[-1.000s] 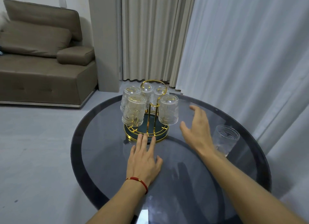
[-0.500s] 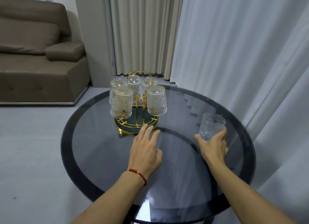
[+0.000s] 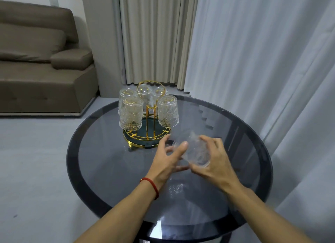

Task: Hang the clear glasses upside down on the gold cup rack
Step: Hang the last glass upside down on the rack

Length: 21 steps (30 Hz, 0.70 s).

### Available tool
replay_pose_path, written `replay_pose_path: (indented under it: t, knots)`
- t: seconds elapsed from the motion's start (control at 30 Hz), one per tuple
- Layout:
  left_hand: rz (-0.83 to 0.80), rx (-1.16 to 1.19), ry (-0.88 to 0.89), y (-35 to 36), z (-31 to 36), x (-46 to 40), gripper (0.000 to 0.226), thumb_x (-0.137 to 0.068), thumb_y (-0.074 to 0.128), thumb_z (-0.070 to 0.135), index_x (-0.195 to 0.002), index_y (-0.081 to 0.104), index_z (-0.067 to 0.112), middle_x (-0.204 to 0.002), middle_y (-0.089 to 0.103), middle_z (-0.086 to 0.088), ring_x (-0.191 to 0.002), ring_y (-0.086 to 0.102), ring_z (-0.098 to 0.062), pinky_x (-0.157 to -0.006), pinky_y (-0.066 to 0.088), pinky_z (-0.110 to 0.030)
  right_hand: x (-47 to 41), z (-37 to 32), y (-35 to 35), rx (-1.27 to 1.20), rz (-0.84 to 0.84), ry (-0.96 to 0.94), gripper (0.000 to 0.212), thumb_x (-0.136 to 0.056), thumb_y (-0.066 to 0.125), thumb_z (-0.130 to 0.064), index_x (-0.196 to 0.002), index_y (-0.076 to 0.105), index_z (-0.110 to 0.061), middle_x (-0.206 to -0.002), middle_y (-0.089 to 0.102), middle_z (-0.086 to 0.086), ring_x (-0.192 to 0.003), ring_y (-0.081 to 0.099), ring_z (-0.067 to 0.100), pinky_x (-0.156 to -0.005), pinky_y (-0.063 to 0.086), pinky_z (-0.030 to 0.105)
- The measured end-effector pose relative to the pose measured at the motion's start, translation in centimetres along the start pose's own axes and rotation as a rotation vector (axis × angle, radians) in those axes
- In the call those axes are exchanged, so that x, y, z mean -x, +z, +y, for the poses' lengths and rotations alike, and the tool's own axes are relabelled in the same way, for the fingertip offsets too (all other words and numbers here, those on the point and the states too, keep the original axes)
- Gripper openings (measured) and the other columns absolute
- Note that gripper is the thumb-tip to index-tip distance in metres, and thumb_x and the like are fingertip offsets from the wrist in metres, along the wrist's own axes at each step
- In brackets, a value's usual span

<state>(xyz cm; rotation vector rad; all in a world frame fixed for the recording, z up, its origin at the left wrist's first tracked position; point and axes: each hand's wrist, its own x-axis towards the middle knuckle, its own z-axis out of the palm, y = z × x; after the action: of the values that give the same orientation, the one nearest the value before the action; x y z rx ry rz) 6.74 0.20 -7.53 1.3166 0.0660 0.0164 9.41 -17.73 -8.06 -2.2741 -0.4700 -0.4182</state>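
Head view: we stand over the round smoked-glass table (image 3: 101, 170), with the gold cup rack (image 3: 147, 134) set toward its far side, within our reach. Five glasses (image 3: 167, 111) already hang on it mouth-down, probably so they drain; one front peg (image 3: 152, 108) looks free. Near the rack, above the tabletop, we hold the last clear glass (image 3: 196, 152) tilted on its side, likely mid-flip. Our right hand (image 3: 213, 161) wraps its body, closed around it; our left hand (image 3: 167, 158) is spread, fingertips steadying the far end, seemingly to help turn it.
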Motion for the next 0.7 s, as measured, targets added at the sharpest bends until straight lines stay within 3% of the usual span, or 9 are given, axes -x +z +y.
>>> replay_pose_path:
  t: [0.1, 0.17, 0.3, 0.4, 0.47, 0.53, 0.57, 0.6, 0.7]
  knots:
    - [0.085, 0.19, -0.066, -0.2, 0.8, 0.3, 0.071, -0.077, 0.08, 0.052, -0.134, 0.055, 0.017, -0.133, 0.061, -0.017, -0.116, 0.064, -0.031, -0.082, 0.06, -0.06, 0.5, -1.7, 1.2, 0.003, -0.102, -0.117, 0.087, -0.068, 0.085, -0.041, -0.145, 0.047, -0.037, -0.118, 0.04, -0.007, -0.113, 0.05, -0.004, -0.088, 0.042, 0.002]
    - [0.135, 0.318, -0.116, -1.0, 1.0, 0.2, 0.055, -0.087, 0.072, 0.046, -0.126, 0.062, 0.01, -0.125, 0.067, -0.021, -0.112, 0.067, -0.037, -0.084, 0.059, -0.061, 0.4, -3.0, 1.6, -0.11, -0.137, -0.034, 0.088, -0.075, 0.085, -0.046, -0.151, 0.04, -0.039, -0.125, 0.044, -0.011, -0.117, 0.05, -0.007, -0.093, 0.045, 0.006]
    - [0.081, 0.437, -0.112, -1.9, 1.5, 0.4, 0.056, -0.093, 0.059, 0.052, -0.124, 0.065, 0.006, -0.116, 0.073, -0.021, -0.107, 0.07, -0.038, -0.083, 0.06, -0.055, 0.2, -5.9, 2.0, -0.444, -0.139, 0.257, 0.079, -0.083, 0.067, -0.065, -0.15, 0.043, -0.032, -0.136, 0.062, -0.004, -0.12, 0.062, 0.01, -0.106, 0.052, 0.041]
    - [0.197, 0.375, -0.062, -2.5, 1.6, -0.1, 0.061, -0.1, 0.035, 0.061, -0.115, 0.07, 0.014, -0.109, 0.075, -0.015, -0.103, 0.071, -0.031, -0.078, 0.061, -0.05, -0.8, -8.2, 1.5, -0.367, 0.009, 0.226, 0.074, -0.084, 0.069, -0.061, -0.149, 0.048, -0.03, -0.143, 0.059, -0.005, -0.128, 0.056, 0.011, -0.109, 0.049, 0.041]
    - [0.394, 0.103, 0.012, -3.2, 1.2, -0.6, 0.055, -0.104, 0.028, 0.053, -0.101, 0.071, 0.02, -0.101, 0.073, -0.012, -0.098, 0.066, -0.028, -0.078, 0.058, -0.047, -2.4, -9.7, 0.7, -0.301, 0.118, 0.179, 0.071, -0.086, 0.071, -0.057, -0.149, 0.048, -0.032, -0.148, 0.054, -0.006, -0.133, 0.051, 0.012, -0.111, 0.047, 0.044]
    - [0.521, -0.35, 0.218, -4.0, 0.0, -0.9, 0.035, -0.104, 0.041, 0.034, -0.086, 0.065, 0.016, -0.098, 0.068, -0.014, -0.096, 0.059, -0.028, -0.076, 0.047, -0.035, -4.2, -11.2, 0.1, -0.28, 0.186, 0.139, 0.069, -0.087, 0.072, -0.054, -0.149, 0.049, -0.032, -0.148, 0.054, -0.005, -0.133, 0.05, 0.011, -0.112, 0.045, 0.042]
    - [0.524, -0.537, 0.321, -4.4, -0.7, -1.1, 0.022, -0.101, 0.048, 0.024, -0.089, 0.065, 0.016, -0.104, 0.067, -0.015, -0.101, 0.057, -0.027, -0.08, 0.043, -0.03, -5.1, -11.9, -0.1, -0.277, 0.204, 0.12, 0.07, -0.087, 0.072, -0.054, -0.149, 0.049, -0.031, -0.148, 0.054, -0.005, -0.133, 0.05, 0.011, -0.112, 0.044, 0.039]
    - [0.472, -0.687, 0.382, -4.7, -1.4, -1.5, 0.013, -0.097, 0.055, 0.016, -0.102, 0.066, 0.013, -0.115, 0.065, -0.014, -0.112, 0.054, -0.026, -0.091, 0.04, -0.026, -6.1, -12.6, -0.2, -0.272, 0.214, 0.106, 0.07, -0.087, 0.073, -0.053, -0.149, 0.049, -0.03, -0.148, 0.054, -0.004, -0.133, 0.05, 0.01, -0.111, 0.043, 0.035]
    - [0.288, -1.031, 0.381, -5.1, -3.1, -2.6, 0.056, -0.09, 0.061, 0.017, -0.143, 0.047, 0.007, -0.156, 0.037, -0.011, -0.148, 0.024, -0.026, -0.121, 0.022, -0.036, -8.8, -14.6, 0.3, -0.236, 0.224, 0.07, 0.069, -0.088, 0.073, -0.047, -0.149, 0.049, -0.025, -0.146, 0.056, -0.002, -0.135, 0.05, 0.012, -0.111, 0.041, 0.031]
